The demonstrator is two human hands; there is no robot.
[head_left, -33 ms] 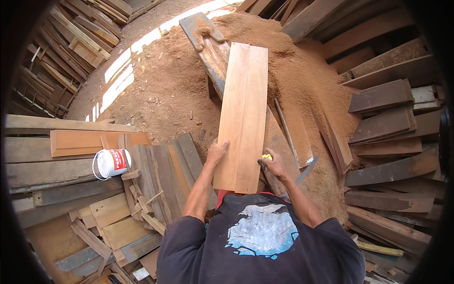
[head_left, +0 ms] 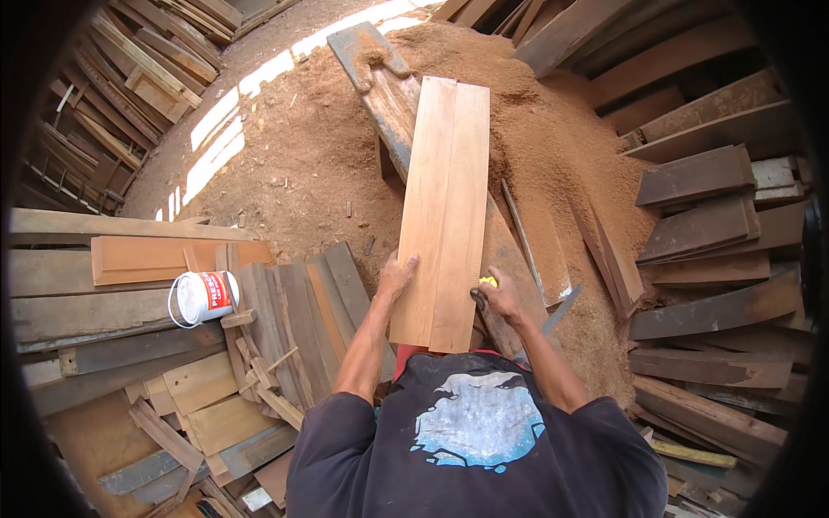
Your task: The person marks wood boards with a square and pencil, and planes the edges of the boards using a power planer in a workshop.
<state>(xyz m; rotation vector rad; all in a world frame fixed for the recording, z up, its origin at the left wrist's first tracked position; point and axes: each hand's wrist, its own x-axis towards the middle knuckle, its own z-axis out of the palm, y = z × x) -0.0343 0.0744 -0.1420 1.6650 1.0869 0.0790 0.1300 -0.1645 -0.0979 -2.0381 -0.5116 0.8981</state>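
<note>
Two pale wooden boards (head_left: 462, 190) lie side by side in front of me, their long edges meeting along a lengthwise seam. My left hand (head_left: 397, 276) grips the left edge, thumb on the top face and fingers out of sight below. Beside the right edge, my right hand (head_left: 503, 298) is closed around a small yellow-and-black tool (head_left: 488, 281), mostly covered by the fingers, so its kind is unclear. Under the boards runs a long worn plank bench (head_left: 389, 112), slanting away to the far left with a notched block at its end.
Sawdust (head_left: 553, 147) is heaped around the bench. A grey flat metal strip (head_left: 561, 311) and a thin bar (head_left: 522, 237) are right of my right hand. At left, a white bucket (head_left: 200, 298) with a red label stands on stacked planks (head_left: 112, 311); more boards (head_left: 717, 319) line the right.
My right hand has shifted very slightly toward me at the boards' right edge. The boards and my left hand stay put.
</note>
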